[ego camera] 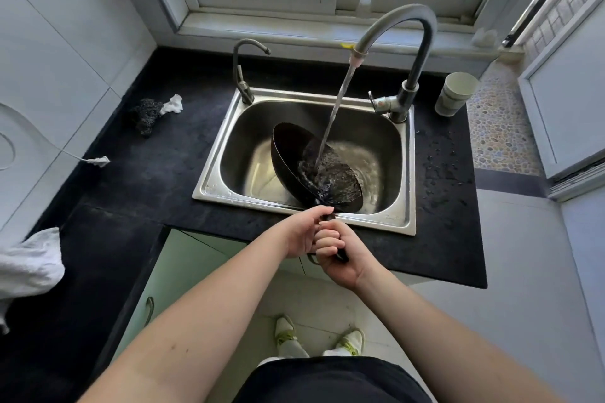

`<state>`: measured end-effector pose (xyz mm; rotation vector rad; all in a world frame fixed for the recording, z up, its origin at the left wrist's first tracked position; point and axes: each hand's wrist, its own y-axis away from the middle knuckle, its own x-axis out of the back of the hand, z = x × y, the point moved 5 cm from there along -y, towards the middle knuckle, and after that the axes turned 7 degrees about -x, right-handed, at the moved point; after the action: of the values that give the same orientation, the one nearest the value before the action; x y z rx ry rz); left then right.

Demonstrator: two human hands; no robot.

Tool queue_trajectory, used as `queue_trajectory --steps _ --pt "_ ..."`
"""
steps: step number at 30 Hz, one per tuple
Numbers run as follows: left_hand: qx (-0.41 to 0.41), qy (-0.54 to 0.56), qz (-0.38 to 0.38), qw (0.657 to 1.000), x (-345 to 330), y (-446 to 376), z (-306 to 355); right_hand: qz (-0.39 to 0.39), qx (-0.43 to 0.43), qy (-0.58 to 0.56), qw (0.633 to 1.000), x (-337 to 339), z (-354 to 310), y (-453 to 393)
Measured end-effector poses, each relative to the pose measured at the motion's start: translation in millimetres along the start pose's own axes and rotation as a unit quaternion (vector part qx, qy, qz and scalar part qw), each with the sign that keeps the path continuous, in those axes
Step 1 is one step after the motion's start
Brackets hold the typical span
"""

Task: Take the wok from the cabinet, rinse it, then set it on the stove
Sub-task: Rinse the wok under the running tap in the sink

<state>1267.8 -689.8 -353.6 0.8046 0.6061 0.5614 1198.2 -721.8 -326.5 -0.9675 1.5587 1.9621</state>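
A black stone countertop point(137, 180) runs around a rectangular stainless steel sink point(406, 173) set below a window. Inside the sink sits a round black metal wok point(288, 154), tilted with its open side turned to the right, its handle reaching over the near rim. A tall curved grey tap point(402, 26) at the far right pours water point(337, 105) into the wok's bowl. A smaller thin tap point(244, 72) stands at the sink's far left corner. Right of the sink stands a pale paper cup point(455, 93). A white cloth point(26, 265) lies at the near left; a dark scouring pad point(145, 114) lies left of the sink. The left hand point(302, 231) and the right hand point(340, 255) both curl tightly round the wok's handle, touching each other.
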Motion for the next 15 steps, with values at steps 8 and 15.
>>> queue_trajectory --steps 8,15 --pt "-0.038 0.048 0.011 0.998 2.0 14.1 -1.8 -0.118 -0.037 -0.033 0.992 -17.0 11.5 9.5" --pt "-0.049 0.084 0.025 0.995 8.1 28.5 5.7 -0.149 -0.061 -0.039 0.986 -31.0 22.5 7.7"
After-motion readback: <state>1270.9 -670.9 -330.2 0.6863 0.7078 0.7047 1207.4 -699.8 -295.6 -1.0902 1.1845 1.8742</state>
